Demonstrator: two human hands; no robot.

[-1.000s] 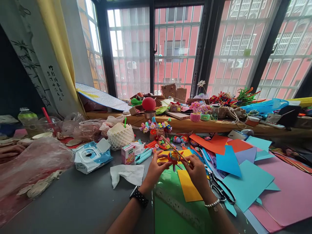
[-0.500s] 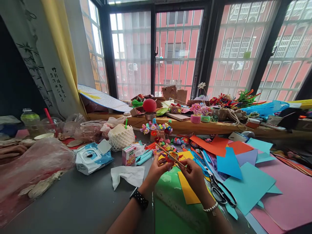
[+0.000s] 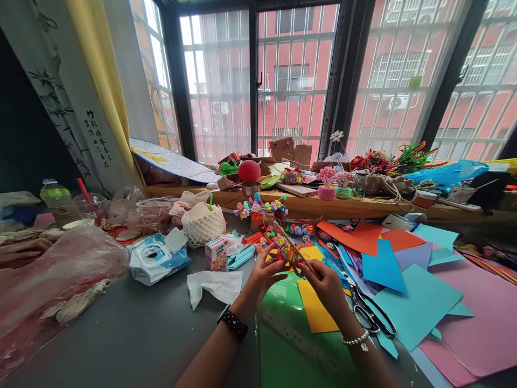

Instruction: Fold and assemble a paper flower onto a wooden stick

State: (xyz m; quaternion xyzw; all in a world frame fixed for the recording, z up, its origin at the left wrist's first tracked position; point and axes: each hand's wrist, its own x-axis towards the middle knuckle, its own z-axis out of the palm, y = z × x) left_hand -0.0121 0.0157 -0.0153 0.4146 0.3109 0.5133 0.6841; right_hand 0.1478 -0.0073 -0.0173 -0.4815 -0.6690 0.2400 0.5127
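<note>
Over the green mat (image 3: 283,345), my left hand (image 3: 262,277) has its thumb and fingers closed round a small folded paper piece (image 3: 288,253) in orange, yellow and red. My right hand (image 3: 323,283) pinches a thin wooden stick (image 3: 290,239), which slants up and left across the paper piece. Where the stick meets the paper is too small to make out. A yellow paper sheet (image 3: 317,307) lies under my right hand. Scissors (image 3: 374,312) with black handles rest right of my right wrist, among blue paper strips.
Coloured paper sheets (image 3: 420,302) cover the right side. To the left are a tissue (image 3: 216,288), a small pink box (image 3: 216,253), a wipes pack (image 3: 159,258) and a netted fruit (image 3: 203,223). Another person's hand (image 3: 24,250) rests at the far left. Flower crafts (image 3: 260,210) stand behind.
The stick stands steeper now, and the paper piece is turned to show more of its yellow and orange. Both hands keep their hold. The whole view has shifted slightly.
</note>
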